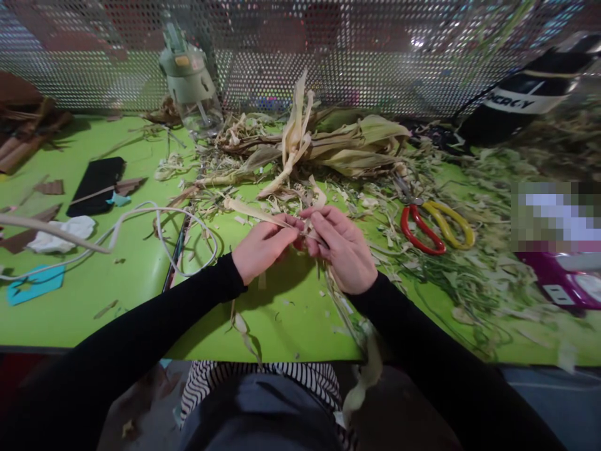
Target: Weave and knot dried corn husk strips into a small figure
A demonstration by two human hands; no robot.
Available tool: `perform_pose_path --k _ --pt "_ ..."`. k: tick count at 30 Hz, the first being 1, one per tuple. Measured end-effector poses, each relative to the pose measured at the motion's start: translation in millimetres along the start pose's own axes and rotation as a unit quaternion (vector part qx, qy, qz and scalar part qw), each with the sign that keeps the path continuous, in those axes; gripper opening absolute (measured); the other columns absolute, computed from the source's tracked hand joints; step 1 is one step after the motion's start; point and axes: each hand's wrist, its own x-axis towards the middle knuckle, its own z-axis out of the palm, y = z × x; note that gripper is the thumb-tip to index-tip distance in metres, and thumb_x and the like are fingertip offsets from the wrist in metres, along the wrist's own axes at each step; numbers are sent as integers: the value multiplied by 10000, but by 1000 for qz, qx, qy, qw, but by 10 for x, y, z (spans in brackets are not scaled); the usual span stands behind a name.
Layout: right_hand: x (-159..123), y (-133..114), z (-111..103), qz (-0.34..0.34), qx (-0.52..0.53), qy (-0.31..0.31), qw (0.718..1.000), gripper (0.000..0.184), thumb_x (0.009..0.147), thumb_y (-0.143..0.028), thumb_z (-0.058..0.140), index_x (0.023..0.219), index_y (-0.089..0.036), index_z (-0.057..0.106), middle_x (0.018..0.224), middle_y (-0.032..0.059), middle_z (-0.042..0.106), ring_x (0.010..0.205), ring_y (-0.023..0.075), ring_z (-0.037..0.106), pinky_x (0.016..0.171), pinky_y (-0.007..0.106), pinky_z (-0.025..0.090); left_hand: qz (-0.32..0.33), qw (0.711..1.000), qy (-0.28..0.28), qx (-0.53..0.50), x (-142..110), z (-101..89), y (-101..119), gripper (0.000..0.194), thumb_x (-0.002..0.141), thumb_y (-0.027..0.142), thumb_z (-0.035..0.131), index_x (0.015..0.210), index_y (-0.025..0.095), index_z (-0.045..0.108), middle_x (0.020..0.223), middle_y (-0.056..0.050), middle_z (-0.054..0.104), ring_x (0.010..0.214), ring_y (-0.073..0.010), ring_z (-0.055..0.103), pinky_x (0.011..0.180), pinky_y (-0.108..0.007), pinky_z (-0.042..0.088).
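Note:
My left hand [267, 247] and my right hand [342, 247] meet over the middle of the green table, fingertips nearly touching. Both are closed in a pinch on dried corn husk strips. A pale, pointed husk piece [251, 212] sticks out past my left fingers toward the upper left. From under my right hand, long thin husk strips [340, 300] trail down to the table's front edge, and a wider pale strip [369, 369] hangs over it. My fingers hide the exact spot where the strips come together. Just beyond them lies a bundle of dried corn husks [347, 147].
Red-and-yellow-handled scissors [434, 225] lie right of my hands among husk scraps [460, 282]. A clear bottle [192, 88] stands by the perforated metal screen [263, 56]. Leftward are a black phone [96, 185], a white cable [159, 232] and crumpled tissue [61, 235]. A black bottle [511, 106] leans at right.

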Motion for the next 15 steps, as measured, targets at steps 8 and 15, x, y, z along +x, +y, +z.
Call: perform_pose_path --k 8,15 --pt "-2 -104 -63 -12 -130 -18 991 137 834 -308 602 837 -172 581 592 -42 551 475 59 472 434 180 361 8 999 29 -19 58 -22 -8 121 775 58 449 828 121 538 593 40 530 454 -44 409 461 -179 330" --pt "9 -50 -88 -54 -135 -2 989 109 818 -288 620 844 -188 586 614 -47 508 549 75 467 509 205 382 55 997 47 35 54 -19 -71 105 803 216 584 768 134 529 602 45 467 549 -64 408 529 -200 328"
